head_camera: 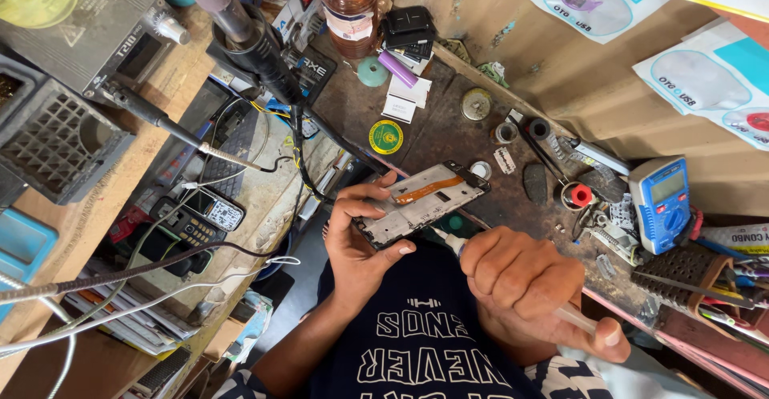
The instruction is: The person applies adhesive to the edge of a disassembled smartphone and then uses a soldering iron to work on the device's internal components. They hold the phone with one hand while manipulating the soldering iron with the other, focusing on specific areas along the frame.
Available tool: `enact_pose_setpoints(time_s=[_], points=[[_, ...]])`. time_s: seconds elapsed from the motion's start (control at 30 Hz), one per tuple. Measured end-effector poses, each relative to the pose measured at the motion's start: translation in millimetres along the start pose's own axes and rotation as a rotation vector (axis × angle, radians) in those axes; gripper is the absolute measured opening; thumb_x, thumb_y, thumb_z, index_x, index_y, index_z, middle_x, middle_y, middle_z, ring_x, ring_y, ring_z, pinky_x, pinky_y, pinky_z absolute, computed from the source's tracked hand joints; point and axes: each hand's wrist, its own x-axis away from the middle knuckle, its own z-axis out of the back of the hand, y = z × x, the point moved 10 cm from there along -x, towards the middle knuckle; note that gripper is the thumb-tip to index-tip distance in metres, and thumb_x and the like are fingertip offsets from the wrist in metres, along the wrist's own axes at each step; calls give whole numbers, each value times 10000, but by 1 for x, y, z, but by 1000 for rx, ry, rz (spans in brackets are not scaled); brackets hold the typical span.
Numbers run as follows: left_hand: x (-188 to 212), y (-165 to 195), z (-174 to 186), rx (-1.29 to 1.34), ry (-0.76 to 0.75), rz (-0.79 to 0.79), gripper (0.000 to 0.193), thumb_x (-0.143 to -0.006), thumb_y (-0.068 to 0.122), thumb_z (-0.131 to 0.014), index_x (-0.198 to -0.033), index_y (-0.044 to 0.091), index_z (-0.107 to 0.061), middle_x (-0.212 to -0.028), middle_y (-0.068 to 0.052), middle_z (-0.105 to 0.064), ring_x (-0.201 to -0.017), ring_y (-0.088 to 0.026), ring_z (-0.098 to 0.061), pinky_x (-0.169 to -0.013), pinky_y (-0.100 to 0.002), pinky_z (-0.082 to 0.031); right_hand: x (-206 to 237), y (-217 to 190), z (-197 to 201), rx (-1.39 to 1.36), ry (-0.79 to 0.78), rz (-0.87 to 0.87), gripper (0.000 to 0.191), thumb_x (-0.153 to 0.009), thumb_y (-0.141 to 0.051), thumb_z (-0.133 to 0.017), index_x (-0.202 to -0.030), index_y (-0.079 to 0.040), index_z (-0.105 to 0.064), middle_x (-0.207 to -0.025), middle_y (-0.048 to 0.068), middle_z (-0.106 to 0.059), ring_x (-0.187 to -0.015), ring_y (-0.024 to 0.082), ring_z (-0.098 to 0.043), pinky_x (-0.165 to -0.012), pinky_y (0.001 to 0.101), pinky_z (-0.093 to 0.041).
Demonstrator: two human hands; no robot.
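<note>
Fingers of our left hand clamp the opened phone frame with its orange flex ribbon above our lap, near the cluttered brown workbench. Our right hand is fisted around a translucent-handled screwdriver, whose tip meets the frame's lower edge. A blue multimeter lies well apart.

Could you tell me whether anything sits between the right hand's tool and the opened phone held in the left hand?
Nothing visible does. The right hand holds a screwdriver whose tip reaches the lower edge of the opened phone, gripped by the left hand.
</note>
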Motion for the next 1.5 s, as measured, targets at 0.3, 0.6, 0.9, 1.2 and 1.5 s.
enact_pose_setpoints(time_s=[0.3, 0.6, 0.9, 1.2, 1.5], points=[[-2, -1, 1, -16, -1, -6, 508, -822, 115, -913, -1159, 64, -536, -1345, -112, -562, -1470, -376, -530, -1196, -452, -467, -2, 0, 0, -12, 16, 17, 698, -868, -679, -452, -462, -115, -387, -388, 23, -382, -310, 213, -336, -410, 377, -317], [-2, -3, 1, 3, 1, 0, 509, -824, 117, -914, -1162, 65, -537, -1345, -109, -557, -1477, -380, -522, -1196, -456, -467, -3, 2, 1, -18, 14, 11, 692, -870, -678, -454, -467, -119, -386, -385, 22, -379, -308, 214, -323, -409, 383, -311], [-4, -2, 1, 4, -3, 4, 495, -838, 145, -906, -1158, 65, -537, -1344, -104, -562, -1481, -380, -527, -1208, -459, -467, -4, 1, 7, -60, 23, 64, 741, -878, -738, -416, -465, -125, -370, -400, 17, -354, -319, 208, -318, -414, 375, -297], [-5, -8, 5, 56, 6, 37, 463, -850, 103, -892, -1152, 62, -543, -1327, -108, -573, -1467, -373, -536, -1185, -448, -474, -3, 1, 14, -107, 34, 78, 741, -879, -747, -420, -461, -137, -376, -407, 2, -351, -328, 197, -299, -414, 377, -281], [-6, -7, 3, 52, -1, 38, 467, -852, 127, -895, -1149, 64, -540, -1327, -112, -575, -1466, -383, -541, -1180, -447, -479, -4, 3, 12, -91, 42, 60, 721, -885, -726, -419, -466, -141, -367, -405, -2, -336, -331, 192, -290, -417, 375, -281]])
